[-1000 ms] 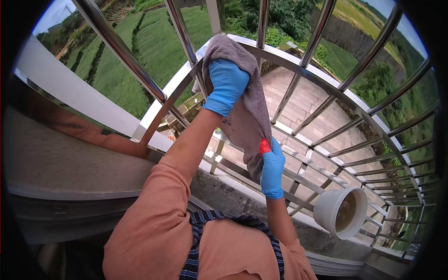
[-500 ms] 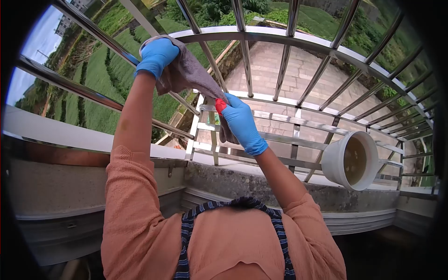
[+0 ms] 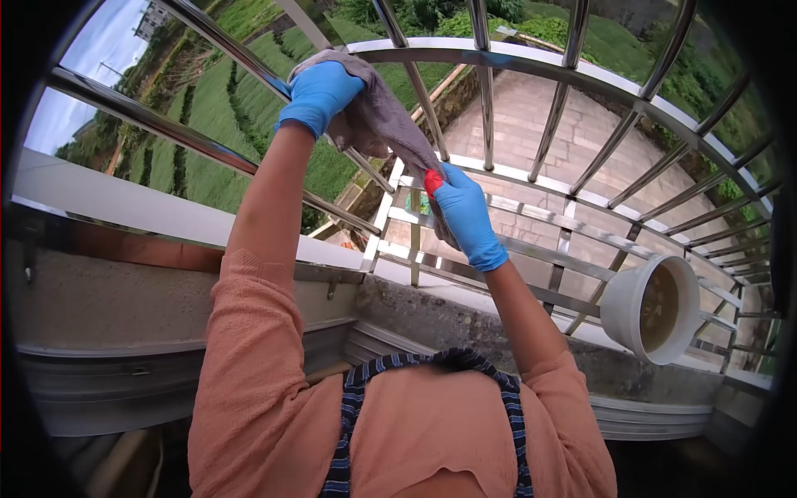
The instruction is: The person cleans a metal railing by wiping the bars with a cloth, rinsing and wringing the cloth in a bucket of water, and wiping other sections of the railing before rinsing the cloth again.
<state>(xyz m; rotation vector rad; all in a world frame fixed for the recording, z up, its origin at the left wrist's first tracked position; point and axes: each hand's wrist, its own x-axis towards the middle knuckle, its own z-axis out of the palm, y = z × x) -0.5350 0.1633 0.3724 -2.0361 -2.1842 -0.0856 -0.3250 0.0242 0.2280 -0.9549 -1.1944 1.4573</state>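
A grey cloth (image 3: 393,124) is draped over the metal railing (image 3: 465,56) near its corner and hangs down in a twisted strip. My left hand (image 3: 322,93), in a blue glove, presses the upper part of the cloth around the rail, fingers closed over it. Lower down and to the right, my right hand (image 3: 467,212), also blue-gloved, grips the hanging end of the cloth. A red covering shows at its thumb tip. Some of the fingers of both hands are hidden by the cloth and gloves.
A white bucket (image 3: 624,309) with murky liquid rests on the lower metal slats at the right. A concrete ledge (image 3: 432,319) runs beneath the railing. Polished bars fence the front and left; paving (image 3: 531,124) and greenery lie beyond and below.
The whole view has shifted, so the railing, bucket and hands appear further right and the bucket lower. Both hands keep their hold on the cloth at about the same place on the railing.
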